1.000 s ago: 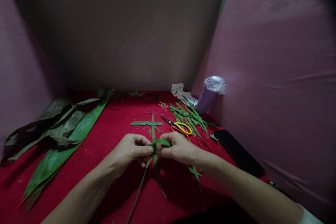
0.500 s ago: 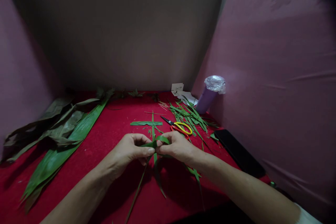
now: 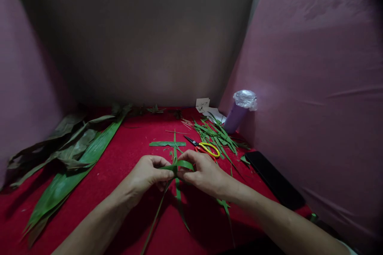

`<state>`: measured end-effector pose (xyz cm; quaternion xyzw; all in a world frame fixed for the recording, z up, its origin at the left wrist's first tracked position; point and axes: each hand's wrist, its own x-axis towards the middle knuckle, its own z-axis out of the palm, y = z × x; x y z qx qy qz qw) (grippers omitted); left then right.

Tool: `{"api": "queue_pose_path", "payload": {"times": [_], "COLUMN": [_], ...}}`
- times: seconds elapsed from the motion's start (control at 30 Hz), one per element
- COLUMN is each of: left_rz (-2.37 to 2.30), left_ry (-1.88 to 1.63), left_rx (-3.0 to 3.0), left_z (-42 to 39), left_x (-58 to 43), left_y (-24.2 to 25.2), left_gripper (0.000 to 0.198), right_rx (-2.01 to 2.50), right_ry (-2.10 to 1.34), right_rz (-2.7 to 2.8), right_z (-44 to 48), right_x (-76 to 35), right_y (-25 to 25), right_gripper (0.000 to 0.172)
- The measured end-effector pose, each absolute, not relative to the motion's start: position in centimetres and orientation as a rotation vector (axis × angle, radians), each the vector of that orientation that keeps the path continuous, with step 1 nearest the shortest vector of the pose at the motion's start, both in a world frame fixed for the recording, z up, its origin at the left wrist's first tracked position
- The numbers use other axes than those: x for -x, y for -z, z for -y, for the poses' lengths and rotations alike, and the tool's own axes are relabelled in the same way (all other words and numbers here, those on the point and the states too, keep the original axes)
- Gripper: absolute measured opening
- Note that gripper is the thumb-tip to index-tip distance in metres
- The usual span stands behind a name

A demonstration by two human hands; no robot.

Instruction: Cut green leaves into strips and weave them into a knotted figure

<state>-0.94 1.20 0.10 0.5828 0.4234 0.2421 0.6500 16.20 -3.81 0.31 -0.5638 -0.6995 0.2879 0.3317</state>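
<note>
Between my two hands a green leaf strip (image 3: 185, 163) bends into a loop above the red cloth. My left hand (image 3: 151, 175) pinches the strip on its left side with thumb and fingers. On the loop's right side, my right hand (image 3: 202, 171) has its fingers closed on the same strip; its fingertips are partly hidden. A long thin stem (image 3: 155, 223) and a leaf tail (image 3: 180, 203) hang down below the fingers. Just beyond the hands lie a flat leaf piece (image 3: 167, 144) and scissors (image 3: 205, 146) with yellow and red handles.
Large leaves (image 3: 80, 163) lie at the left. Cut leaf strips (image 3: 215, 133) are heaped at the right, near a purple cup (image 3: 236, 115) topped with clear plastic. A black phone (image 3: 273, 179) rests beside the right wall. White paper cards (image 3: 202, 104) are at the back.
The view has tilted up slightly, so everything sits a little lower. My right fingers have shifted slightly around the loop; both hands keep hold of the leaf strip.
</note>
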Motion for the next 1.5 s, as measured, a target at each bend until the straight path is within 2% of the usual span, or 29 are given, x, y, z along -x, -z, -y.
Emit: {"api": "queue_pose_path", "payload": {"times": [0.03,0.1,0.23,0.43,0.7,0.8,1.03,1.37,1.5], "left_rz": [-0.958,-0.948,-0.928,-0.925,-0.902,-0.907,-0.906,-0.955,-0.960], "left_ry": [-0.555,-0.557,-0.554,-0.561,-0.566,-0.568,-0.570,-0.573,-0.572], "left_rx": [-1.325,-1.335,-1.348,-1.343,-1.337,-1.337,-1.353,-1.325,-1.327], "left_z": [-1.2,-1.2,-1.0,-0.8,-1.0,-0.9,-0.9,-0.8,-0.8], "left_x": [1.0,1.0,0.9,0.9,0.9,1.0,1.0,0.8,0.8], "left_y": [-0.1,-0.1,-0.3,-0.4,-0.5,-0.5,-0.2,-0.6,-0.7], "left_gripper": [0.015,0.013,0.011,0.008,0.010,0.011,0.014,0.018,0.018], "right_rx": [1.468,1.452,1.419,1.346,1.333,1.321,1.245,1.347,1.313], "right_ry": [-0.569,-0.270,0.045,0.212,0.234,0.113,-0.432,-1.021,-1.145], "right_rz": [1.892,2.022,2.268,2.391,2.395,2.354,2.105,1.730,1.625], "right_z": [4.2,4.7,5.0,4.4,4.5,4.6,4.7,3.9,3.6], "right_x": [-16.1,-16.0,-15.8,-15.9,-16.0,-16.0,-16.0,-15.6,-15.6], "right_y": [-0.8,-1.6,-2.3,-1.9,-1.6,-1.7,-2.4,-2.2,-1.7], "right_gripper": [0.021,0.026,0.015,0.012,0.013,0.013,0.013,0.012,0.008]}}
